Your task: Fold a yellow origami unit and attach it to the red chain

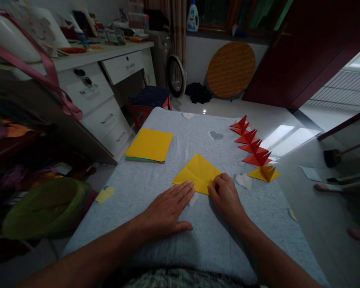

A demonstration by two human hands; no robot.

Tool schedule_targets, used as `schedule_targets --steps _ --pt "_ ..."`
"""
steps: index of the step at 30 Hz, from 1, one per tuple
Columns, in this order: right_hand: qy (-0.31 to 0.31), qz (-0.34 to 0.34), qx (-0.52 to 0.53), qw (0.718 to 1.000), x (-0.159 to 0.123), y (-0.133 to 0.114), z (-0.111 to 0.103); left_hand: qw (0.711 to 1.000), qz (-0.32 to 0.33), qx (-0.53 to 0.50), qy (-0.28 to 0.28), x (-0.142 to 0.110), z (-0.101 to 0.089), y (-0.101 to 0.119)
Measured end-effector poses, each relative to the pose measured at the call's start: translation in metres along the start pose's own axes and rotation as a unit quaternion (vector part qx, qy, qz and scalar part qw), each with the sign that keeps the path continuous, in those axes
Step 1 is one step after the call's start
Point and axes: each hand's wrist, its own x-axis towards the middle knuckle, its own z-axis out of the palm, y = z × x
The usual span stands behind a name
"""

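Observation:
A creased sheet of yellow origami paper [198,172] lies on the cloth-covered table in front of me, one corner pointing away. My left hand [171,206] rests flat with its fingers stretched out, the tips on the paper's lower left edge. At the lower right edge, the curled fingers and thumb of my right hand [226,196] pinch the paper. A stack of square paper [150,145], yellow on top, sits beyond my left hand. To the right stand several folded red paper pieces [252,146] in a row, with one folded yellow piece [266,173] nearest me.
The table wears a light blue cloth [132,200] with heart prints. On the left are a white desk [99,104] with drawers, a stool [151,98] and a green basket [45,206]. A washing machine [165,52] with its door open and a round wooden board [231,70] stand behind.

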Motion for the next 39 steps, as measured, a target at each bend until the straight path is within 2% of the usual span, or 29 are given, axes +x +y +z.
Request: schedule_targets --steps 8,12,18,22,25,27,29,31,33,36,39 --pt "0.001 0.0 -0.009 1.0 0.0 0.0 0.001 0.998 -0.039 0.036 -0.031 -0.006 -0.011 -0.002" --pt "0.002 -0.001 -0.005 1.0 0.0 -0.001 0.0 0.996 -0.058 0.065 -0.025 -0.013 -0.011 -0.004" --pt "0.001 0.002 0.003 1.0 0.0 -0.001 0.0 0.986 -0.107 0.116 0.055 -0.029 0.0 -0.014" --pt "0.003 -0.001 -0.001 1.0 0.0 -0.001 0.0 0.967 -0.169 0.16 0.106 -0.035 0.006 -0.019" --pt "0.006 -0.004 -0.002 1.0 0.0 0.0 0.001 0.949 -0.198 0.191 0.156 -0.035 0.005 -0.014" --pt "0.011 -0.006 -0.002 1.0 0.0 0.0 0.001 0.944 -0.184 0.203 0.183 -0.031 0.0 -0.006" --pt "0.01 -0.007 -0.001 1.0 0.0 0.0 0.001 0.954 -0.12 0.199 0.187 -0.024 -0.006 0.005" --pt "0.007 -0.006 0.0 1.0 0.0 0.001 0.001 0.97 -0.05 0.178 0.16 -0.013 -0.009 0.013" --pt "0.006 -0.004 -0.004 1.0 0.0 0.002 0.001 0.981 -0.018 0.15 0.118 -0.004 -0.009 0.017" --pt "0.007 0.002 -0.028 1.0 0.0 0.002 0.001 0.99 -0.016 0.12 0.071 0.004 -0.001 0.015" --pt "0.004 0.01 -0.051 0.999 -0.001 0.003 -0.001 0.992 -0.034 0.108 0.054 0.004 0.006 0.012"
